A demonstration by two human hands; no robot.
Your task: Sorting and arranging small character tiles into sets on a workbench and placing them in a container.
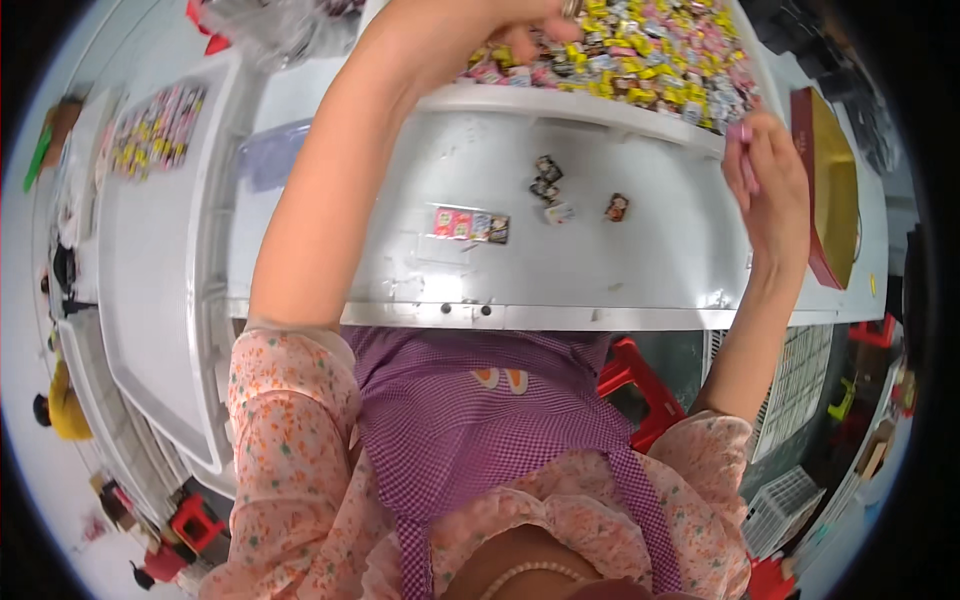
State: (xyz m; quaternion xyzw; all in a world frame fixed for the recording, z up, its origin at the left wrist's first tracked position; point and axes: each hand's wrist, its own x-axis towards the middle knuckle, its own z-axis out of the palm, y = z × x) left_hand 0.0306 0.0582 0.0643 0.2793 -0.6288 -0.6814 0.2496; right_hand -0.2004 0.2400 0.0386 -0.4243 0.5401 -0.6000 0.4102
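Observation:
My left hand (pixel 520 22) reaches over the far white tray (pixel 590 108), which is heaped with small printed pieces (pixel 640 60) in yellow, pink, black and white. Its fingers are partly cut off by the upper edge of the view and blurred. At the tray's near right corner, my right hand (pixel 770 165) is closed with a small pink piece (pixel 738 133) between its fingertips. On the table in front of me lies a clear plastic holder (pixel 445 248) with a short row of pink, grey and black pieces (pixel 470 225) in its upper part.
Several loose dark and white pieces (pixel 548 185) lie mid-table, a brown one (pixel 617 207) apart. Left stand a clear bluish plastic item (pixel 272 157) and a large white tray (pixel 150 260) with filled rows. A red and gold box (pixel 830 190) borders the right. A red stool (pixel 640 390) is below.

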